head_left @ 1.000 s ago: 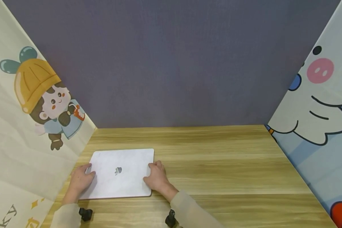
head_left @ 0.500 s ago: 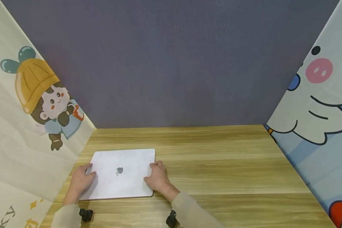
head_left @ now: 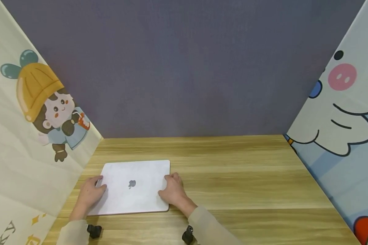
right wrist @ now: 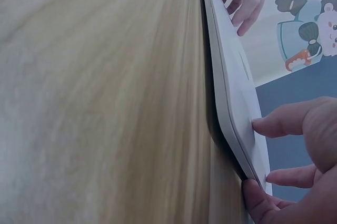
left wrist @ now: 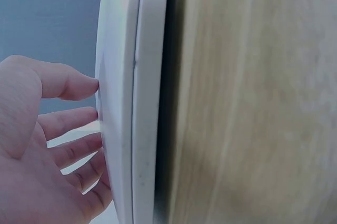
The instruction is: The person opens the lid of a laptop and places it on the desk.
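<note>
A closed silver laptop (head_left: 147, 190) with a dark apple logo on its lid lies flat at the left part of the wooden table. At its left side, my left hand (head_left: 89, 194) holds the edge with the thumb on the lid. My right hand (head_left: 173, 191) grips the right side, thumb on top. In the right wrist view one fingertip (right wrist: 254, 195) reaches to the laptop's underside edge. The left wrist view shows the laptop's side (left wrist: 142, 108) with the lid down, and the left thumb (left wrist: 73, 83) touching the lid.
The wooden table (head_left: 239, 183) stretches to the right of the laptop. A dark grey panel (head_left: 190, 68) stands at the back. Printed cartoon cloths hang on the left (head_left: 18, 143) and right (head_left: 312, 153). Small black devices (head_left: 94, 231) sit at both wrists.
The laptop has slid slightly to the right along the table, and both hands have moved with it. Their hold looks the same.
</note>
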`<state>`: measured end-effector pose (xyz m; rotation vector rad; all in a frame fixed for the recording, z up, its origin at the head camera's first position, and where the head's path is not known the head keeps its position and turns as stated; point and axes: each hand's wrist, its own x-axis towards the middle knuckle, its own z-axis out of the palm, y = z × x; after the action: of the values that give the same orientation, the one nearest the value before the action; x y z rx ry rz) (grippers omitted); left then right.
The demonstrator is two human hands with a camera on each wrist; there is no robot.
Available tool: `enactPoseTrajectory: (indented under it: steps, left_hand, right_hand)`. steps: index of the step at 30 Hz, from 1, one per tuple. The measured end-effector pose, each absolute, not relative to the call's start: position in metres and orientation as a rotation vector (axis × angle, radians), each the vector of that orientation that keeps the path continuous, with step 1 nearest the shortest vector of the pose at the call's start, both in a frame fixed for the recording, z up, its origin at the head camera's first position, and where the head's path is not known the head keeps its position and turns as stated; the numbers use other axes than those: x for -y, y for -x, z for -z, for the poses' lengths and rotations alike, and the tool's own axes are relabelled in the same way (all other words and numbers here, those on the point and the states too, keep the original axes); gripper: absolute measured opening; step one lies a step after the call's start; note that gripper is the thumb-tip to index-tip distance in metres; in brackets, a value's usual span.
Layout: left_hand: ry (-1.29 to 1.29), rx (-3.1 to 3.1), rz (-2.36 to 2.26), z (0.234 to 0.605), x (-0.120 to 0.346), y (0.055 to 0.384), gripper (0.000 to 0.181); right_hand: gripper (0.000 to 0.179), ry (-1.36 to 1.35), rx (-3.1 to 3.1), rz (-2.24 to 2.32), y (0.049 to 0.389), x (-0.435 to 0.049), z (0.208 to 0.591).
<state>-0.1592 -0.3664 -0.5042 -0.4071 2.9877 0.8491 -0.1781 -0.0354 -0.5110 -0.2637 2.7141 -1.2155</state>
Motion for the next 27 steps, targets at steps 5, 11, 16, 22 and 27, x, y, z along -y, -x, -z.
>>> enactPoseTrajectory:
  steps: [5, 11, 16, 22, 27]
  left_hand:
    - [0.353, -3.003, -0.870, 0.503, 0.363, 0.159, 0.054]
    - [0.317, -3.008, -0.871, 0.503, 0.357, 0.160, 0.053]
    - [0.325, -3.003, -0.860, 0.505, 0.354, 0.162, 0.053]
    - [0.310, -3.002, -0.853, 0.505, 0.348, 0.163, 0.054]
    - [0.300, -2.986, -0.856, 0.504, 0.342, 0.164, 0.055]
  right_hand:
    - [0.066, 0.234, -2.701, 1.241, 0.181, 0.031, 0.513]
    - [0.065, 0.225, -2.723, 1.227, 0.183, 0.025, 0.512]
    - [0.065, 0.219, -2.723, 1.225, 0.185, 0.021, 0.512]
    - [0.066, 0.195, -2.728, 1.208, 0.189, 0.014, 0.514]
    - [0.065, 0.189, -2.728, 1.215, 0.190, 0.008, 0.514]
